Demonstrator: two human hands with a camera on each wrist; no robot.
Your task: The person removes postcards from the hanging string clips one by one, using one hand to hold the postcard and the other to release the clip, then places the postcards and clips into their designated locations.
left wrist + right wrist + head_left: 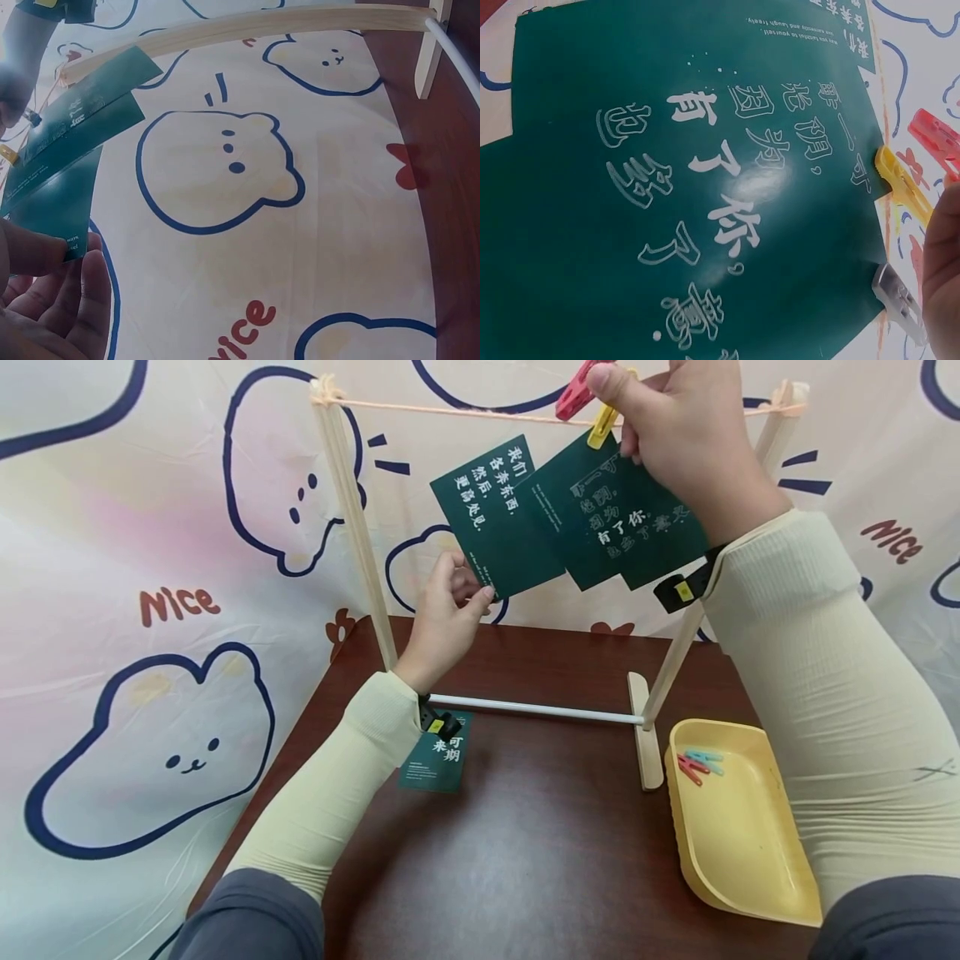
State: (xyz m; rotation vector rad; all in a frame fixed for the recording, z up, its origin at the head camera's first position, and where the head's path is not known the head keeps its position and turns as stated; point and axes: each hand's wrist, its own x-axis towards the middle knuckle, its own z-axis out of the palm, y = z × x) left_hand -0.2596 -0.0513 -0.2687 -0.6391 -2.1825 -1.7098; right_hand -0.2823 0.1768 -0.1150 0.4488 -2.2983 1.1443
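My head camera looks forward and somewhat down between the two sleeves [330, 802], far enough back to take in the bench [547, 843], the frame [348, 510] and the cloth [187, 735] behind it. My left wrist camera sits close to the left fingers [90, 292], which enter at lower left; it faces the cloth, and its picture lies sideways, the bench along its right edge. My right wrist camera is nearest: the cards [577, 172] fill most of its view, also turned sideways, with pegs [901, 180] towards the right edge. All three views share the cards; head and left wrist share also the right post [247, 22].
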